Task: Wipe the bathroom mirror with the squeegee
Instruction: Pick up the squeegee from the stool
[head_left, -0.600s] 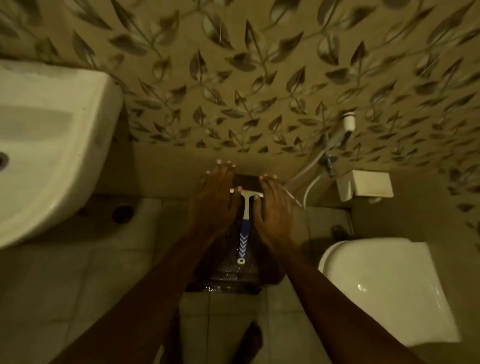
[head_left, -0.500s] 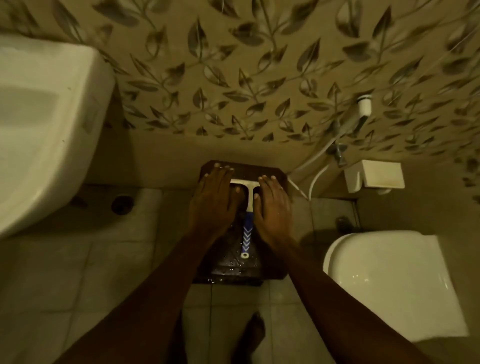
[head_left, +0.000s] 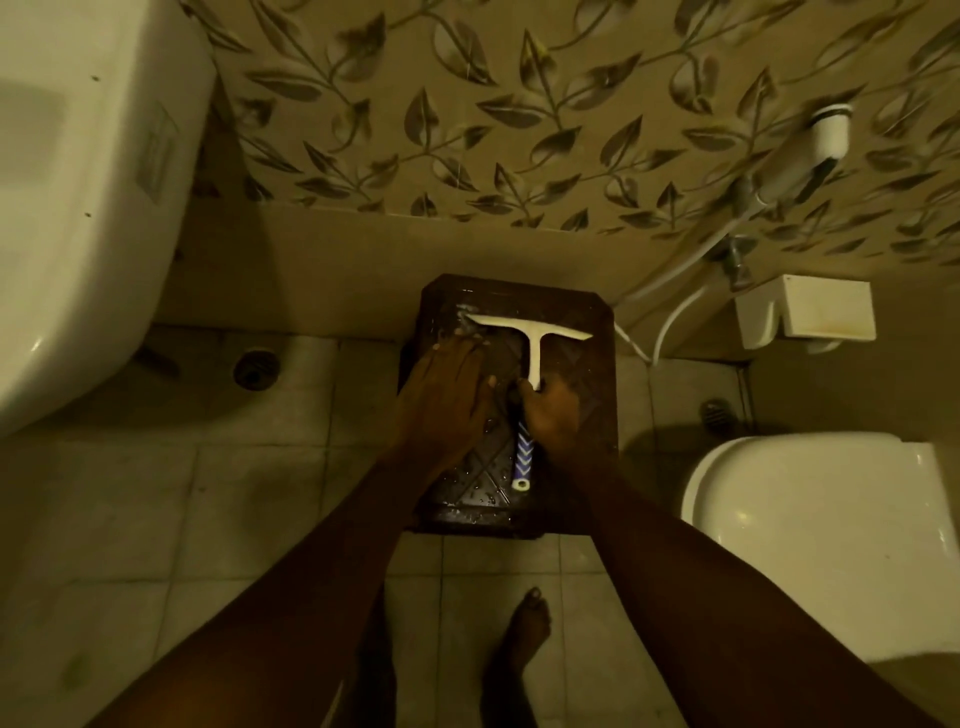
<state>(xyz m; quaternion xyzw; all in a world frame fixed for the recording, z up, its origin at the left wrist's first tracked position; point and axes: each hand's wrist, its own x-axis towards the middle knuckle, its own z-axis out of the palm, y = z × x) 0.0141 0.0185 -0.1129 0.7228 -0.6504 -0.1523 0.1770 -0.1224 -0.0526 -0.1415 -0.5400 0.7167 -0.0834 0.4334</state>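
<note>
A white T-shaped squeegee (head_left: 534, 347) with a blue-and-white handle lies on a dark, wet plastic stool (head_left: 582, 322) on the floor, blade toward the wall. My right hand (head_left: 551, 415) is curled around the middle of its handle. My left hand (head_left: 447, 395) rests flat on the stool top just left of the handle, fingers together, fingertips near the blade's left end. No mirror is in view.
A white washbasin (head_left: 78, 208) overhangs at the left, a white toilet (head_left: 810, 530) sits at the right. A floor drain (head_left: 255, 368), a bidet sprayer (head_left: 826, 136) with hose and a paper holder (head_left: 810, 312) line the leaf-patterned wall. My bare foot (head_left: 519, 639) stands on the tiles.
My right hand slid back from beside the blade and closed around the handle. The left hand shifted slightly back and stays flat. The view tilted further down.
</note>
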